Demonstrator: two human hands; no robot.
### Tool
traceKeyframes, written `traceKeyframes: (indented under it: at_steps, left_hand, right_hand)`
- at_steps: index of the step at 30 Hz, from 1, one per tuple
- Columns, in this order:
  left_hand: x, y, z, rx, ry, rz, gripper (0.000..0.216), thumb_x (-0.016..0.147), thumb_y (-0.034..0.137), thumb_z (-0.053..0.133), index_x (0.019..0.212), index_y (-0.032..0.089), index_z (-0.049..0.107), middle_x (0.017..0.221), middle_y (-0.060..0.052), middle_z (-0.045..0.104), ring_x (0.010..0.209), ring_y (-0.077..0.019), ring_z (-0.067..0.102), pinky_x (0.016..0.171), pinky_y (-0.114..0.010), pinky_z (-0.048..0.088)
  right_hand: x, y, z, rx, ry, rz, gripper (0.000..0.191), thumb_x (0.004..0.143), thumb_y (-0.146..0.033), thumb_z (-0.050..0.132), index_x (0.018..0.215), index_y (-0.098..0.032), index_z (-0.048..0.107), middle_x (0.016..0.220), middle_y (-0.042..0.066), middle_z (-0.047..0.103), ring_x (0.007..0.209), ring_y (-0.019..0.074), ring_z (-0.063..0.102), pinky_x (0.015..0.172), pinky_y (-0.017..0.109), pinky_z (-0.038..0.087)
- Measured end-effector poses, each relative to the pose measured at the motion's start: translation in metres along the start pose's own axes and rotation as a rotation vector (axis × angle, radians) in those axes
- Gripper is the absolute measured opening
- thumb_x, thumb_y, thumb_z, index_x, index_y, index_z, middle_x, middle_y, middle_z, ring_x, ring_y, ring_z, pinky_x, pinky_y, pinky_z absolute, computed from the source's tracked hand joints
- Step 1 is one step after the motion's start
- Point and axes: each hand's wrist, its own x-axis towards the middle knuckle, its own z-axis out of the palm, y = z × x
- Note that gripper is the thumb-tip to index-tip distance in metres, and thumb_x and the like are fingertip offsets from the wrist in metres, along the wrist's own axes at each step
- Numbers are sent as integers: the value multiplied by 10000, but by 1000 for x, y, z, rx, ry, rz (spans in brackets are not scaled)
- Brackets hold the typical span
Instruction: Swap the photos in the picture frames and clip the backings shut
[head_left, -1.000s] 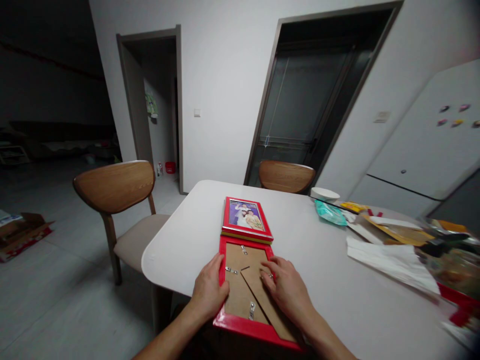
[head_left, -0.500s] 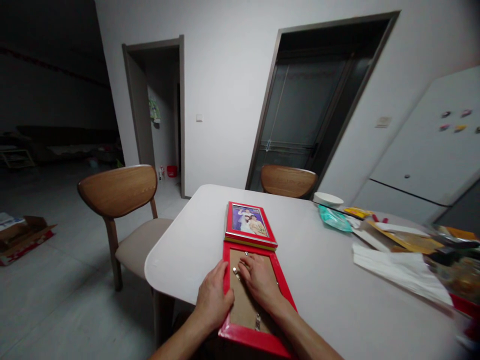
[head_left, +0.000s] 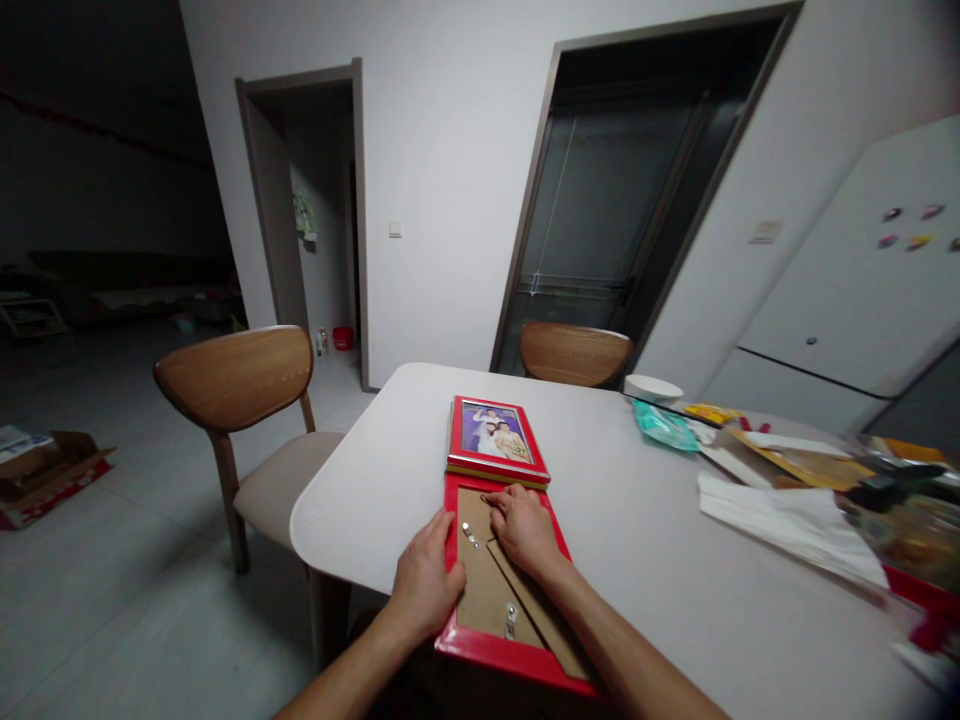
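Note:
A red picture frame lies face down at the near edge of the white table, its brown backing board and metal clips showing. My left hand rests on the frame's left edge, fingers curled over it. My right hand sits on the upper part of the backing board, fingers bent and pressed together near a top clip; whether it holds anything is hidden. Just beyond lies a stack of red frames, the top one showing a photo.
Two wooden chairs stand by the table, one at the left, one at the far side. Papers, a teal packet and a white bowl crowd the table's right side. A cardboard box lies on the floor.
My right hand moved from the backing board's right side to its upper part near the top clip. The left hand stayed on the frame's left edge.

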Motion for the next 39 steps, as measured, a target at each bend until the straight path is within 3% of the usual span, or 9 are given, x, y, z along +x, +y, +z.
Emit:
traceKeyframes:
  at_steps: [5,8,10,15,21,25,30,35,39]
  left_hand:
    - [0,-3,2,14,3,12,546,644,117,463,1186,148,402,1223,-63,460,1108,-193,422,957,-300,317]
    - [0,-4,3,20,2,8,546,653,129,465,1193,153,393,1235,-61,446,1116,-199,410,964,-308,307]
    - [0,-4,3,21,0,7,545,656,128,460,1195,154,388,1238,-62,442,1116,-198,409,964,-312,305]
    - [-1,0,2,24,1,16,520,656,125,452,1174,145,412,1225,-75,455,1107,-200,418,956,-323,314]
    - [-2,2,1,30,4,17,509,661,138,454,1169,139,422,1222,-83,458,1110,-187,417,957,-307,313]
    - [-2,1,1,26,5,5,501,666,143,455,1166,155,429,1230,-74,449,1125,-186,400,965,-315,298]
    - [-2,4,-2,3,-1,-26,440,683,194,481,1117,123,485,1256,-124,410,1141,-218,380,964,-336,283]
    - [0,21,-5,-358,57,-124,301,638,235,562,927,153,586,1204,-110,464,1124,-248,386,952,-346,269]
    - [4,28,-16,-743,39,-277,271,678,332,513,875,149,545,908,-73,629,823,-229,581,733,-327,442]
  right_hand:
    - [-28,3,-29,155,-147,-158,402,682,-205,493,1082,-183,533,1078,72,515,994,178,449,861,279,333]
    - [-55,8,-45,311,-345,-260,336,628,-204,550,960,-219,601,1145,57,470,1059,187,419,904,296,313]
    - [-68,8,-47,340,-395,-278,279,599,-197,579,870,-237,632,1174,47,448,1091,202,393,923,324,292]
    - [-76,4,-30,289,-247,-257,125,675,-241,528,718,-230,645,1098,45,498,1038,198,424,892,346,308]
    - [-70,10,-32,197,-139,-87,375,654,-333,536,996,-181,567,1074,94,504,992,208,451,853,310,340]
    - [-69,7,-37,118,-157,-45,362,645,-309,509,984,-194,566,933,74,554,872,196,501,774,294,373]
    - [-64,6,-39,169,-101,11,393,597,-200,478,980,-166,561,942,76,575,908,189,500,809,284,363]
    - [-60,-6,-50,182,7,-32,371,608,-197,479,970,-170,558,927,75,572,910,201,495,817,320,372]
    - [-61,-26,-58,306,65,-160,314,670,-254,487,972,-192,544,984,68,554,927,190,494,819,328,389]
